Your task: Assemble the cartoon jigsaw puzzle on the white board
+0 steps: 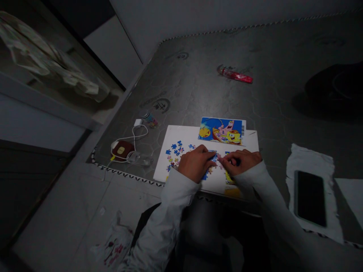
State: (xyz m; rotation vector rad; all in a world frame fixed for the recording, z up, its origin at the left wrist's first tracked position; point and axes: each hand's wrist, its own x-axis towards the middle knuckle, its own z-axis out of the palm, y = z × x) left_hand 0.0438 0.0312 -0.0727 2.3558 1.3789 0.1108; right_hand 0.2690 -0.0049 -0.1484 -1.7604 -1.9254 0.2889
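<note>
A white board (161, 166) bears loose jigsaw puzzle pieces (176, 150) in blue, pink and yellow on its left side. My left hand (195, 163) has its thumb and forefinger closed on a blue puzzle piece (211, 155) of a partly joined patch. Against the right edge of that patch, my right hand (241, 161) pinches a pinkish piece; the fingertips hide part of it. More blue and yellow pieces (229, 179) lie under and beside the right hand. Above both hands rests a picture card (222, 130) with cartoon figures in a boat.
A dark phone (310, 198) lies on a white cloth (296, 156) at the right. To the left are a clear bottle (140, 158), a brown box (122, 150), a white charger with cable (138, 122) and a small can (150, 120). A red packet (236, 74) is farther back.
</note>
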